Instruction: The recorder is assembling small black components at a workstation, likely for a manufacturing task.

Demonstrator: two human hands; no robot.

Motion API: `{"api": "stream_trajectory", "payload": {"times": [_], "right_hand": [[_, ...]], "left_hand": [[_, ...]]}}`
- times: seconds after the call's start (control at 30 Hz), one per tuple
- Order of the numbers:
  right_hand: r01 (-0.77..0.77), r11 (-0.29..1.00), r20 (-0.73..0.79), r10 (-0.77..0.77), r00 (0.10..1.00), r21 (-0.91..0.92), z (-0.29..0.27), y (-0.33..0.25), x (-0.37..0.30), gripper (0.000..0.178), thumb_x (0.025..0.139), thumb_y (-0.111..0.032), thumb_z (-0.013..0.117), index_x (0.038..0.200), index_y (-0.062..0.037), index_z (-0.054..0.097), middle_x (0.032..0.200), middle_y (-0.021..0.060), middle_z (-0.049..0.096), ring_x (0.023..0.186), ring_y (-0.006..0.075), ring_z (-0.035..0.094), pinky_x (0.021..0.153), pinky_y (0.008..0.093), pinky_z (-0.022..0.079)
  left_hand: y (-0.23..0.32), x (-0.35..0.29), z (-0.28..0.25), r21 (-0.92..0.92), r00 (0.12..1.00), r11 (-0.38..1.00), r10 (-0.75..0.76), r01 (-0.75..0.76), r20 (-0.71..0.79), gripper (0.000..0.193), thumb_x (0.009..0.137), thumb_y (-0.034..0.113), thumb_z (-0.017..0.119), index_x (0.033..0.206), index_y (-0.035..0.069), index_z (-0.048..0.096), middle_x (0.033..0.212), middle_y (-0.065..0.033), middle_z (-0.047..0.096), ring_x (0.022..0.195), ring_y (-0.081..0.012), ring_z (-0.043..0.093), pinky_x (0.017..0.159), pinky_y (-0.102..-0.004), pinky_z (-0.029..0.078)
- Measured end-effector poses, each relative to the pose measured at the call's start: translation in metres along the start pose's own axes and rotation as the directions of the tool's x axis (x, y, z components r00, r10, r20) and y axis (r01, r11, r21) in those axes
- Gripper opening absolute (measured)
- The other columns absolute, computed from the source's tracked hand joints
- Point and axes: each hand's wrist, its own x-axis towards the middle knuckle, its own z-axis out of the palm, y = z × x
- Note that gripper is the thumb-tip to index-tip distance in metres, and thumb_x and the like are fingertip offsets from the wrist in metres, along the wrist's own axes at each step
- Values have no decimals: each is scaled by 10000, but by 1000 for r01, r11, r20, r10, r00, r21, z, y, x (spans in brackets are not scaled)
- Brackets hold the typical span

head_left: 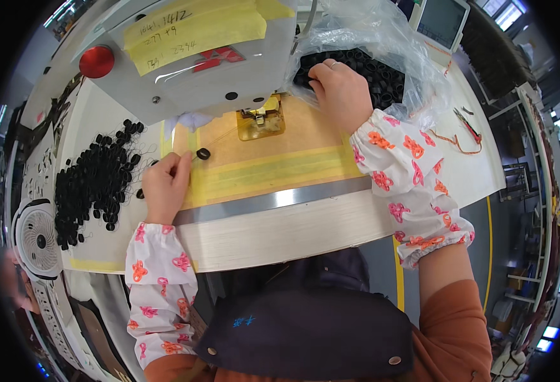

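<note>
My left hand [165,188] rests at the left of the yellow-taped work plate [311,162], thumb and forefinger pinched together. Just right of those fingertips lies a small black ring [203,153]; whether a thread joins it to the pinch is too fine to tell. My right hand [343,95] reaches over a clear plastic bag [423,76] filled with black rings [382,79]. Its fingers are curled down at the bag's near left side, and whatever they grip is hidden. Between the hands stands the sewing machine's presser foot [261,119].
The grey sewing machine head [216,83], with a red button [96,62], overhangs the back. Threaded black rings [95,181] are heaped at left, beside a white fan [38,239]. Red-handled snippers [474,132] lie at right on an orange cord. A screen [442,22] stands behind.
</note>
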Motion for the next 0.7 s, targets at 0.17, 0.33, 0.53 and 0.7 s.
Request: {"api": "stream_trajectory", "payload": {"times": [0.17,0.33,0.53,0.7], "right_hand": [[-15,918,227,114,967,-395,0,16,11,142,671,-129,643,775,-58,577,842,78,551,808,256,569,633,370,475],[-61,922,317,193,929,-382,3,16,19,143,657,-113,622,776,-52,570,857,95,546,811,264,572,634,377,474],[-298,886,306,191,932,355,-21,-11,12,187,649,-48,640,811,-8,555,820,91,588,612,183,576,539,295,465],[-645,346,632,165,757,682,-1,-38,-15,176,765,24,566,932,47,516,822,61,584,683,94,578,597,214,491]], "left_hand": [[-2,8,-2,-400,983,907,-174,134,-66,142,787,135,600,795,-6,611,651,-103,590,578,-233,529,546,-274,412],[49,15,21,33,910,920,392,-391,-137,224,753,75,567,964,4,583,937,-159,581,888,-323,504,790,-387,397],[68,35,59,46,980,980,195,-196,30,313,768,141,567,1031,3,467,955,-177,563,856,-364,515,747,-416,409],[69,39,61,-57,984,983,176,-175,21,195,793,173,558,902,11,552,844,-164,593,764,-333,556,652,-403,431]]}}
